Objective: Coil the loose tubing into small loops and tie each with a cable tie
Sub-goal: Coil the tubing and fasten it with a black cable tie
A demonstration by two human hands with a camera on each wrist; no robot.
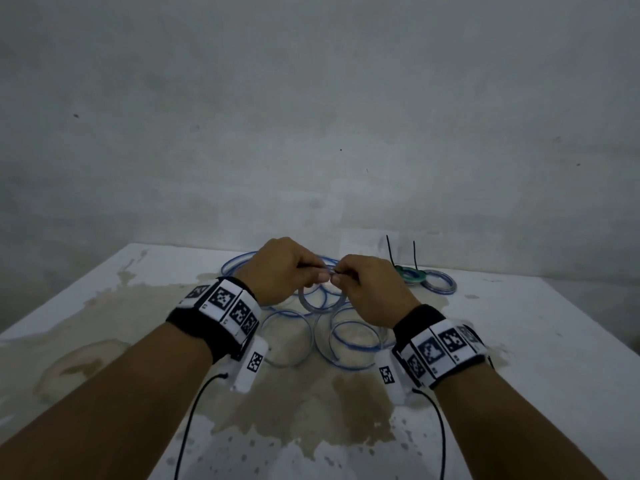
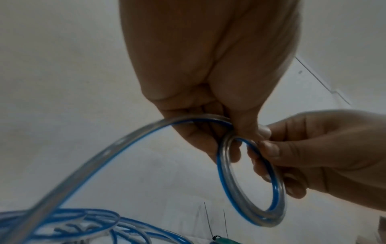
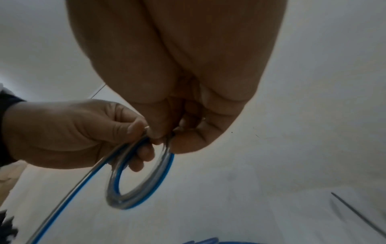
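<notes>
- Grey wall (image 1: 311, 116) fills upper half of head view, bare and dim.
- White bench (image 1: 536, 341) across lower half, big brownish stain in its middle.
- Loose tubing (image 1: 287, 336), clear with blue stripe, sprawled in wide curls on bench at frame centre, under and behind both hands.
- Left hand (image 1: 280, 271) left of centre, raised above bench, fingers curled, pinching top of small loop (image 2: 250, 181); a strand of tubing runs from this grip down to the pile at lower left of left wrist view.
- Right hand (image 1: 367, 292) right of centre, touching left hand fingertip to fingertip, thumb and fingers pinching same loop top from the other side.
- Small loop hangs below both grips, several turns stacked, off the bench.
- Thin dark piece at the pinch point, looks like a cable tie, too small to confirm.
- Two finished coils (image 1: 426, 278) on bench at right of centre near the wall, one greenish, one blue-clear, touching side by side.
- Black tie tails (image 1: 414, 254) stick up from the coils.
</notes>
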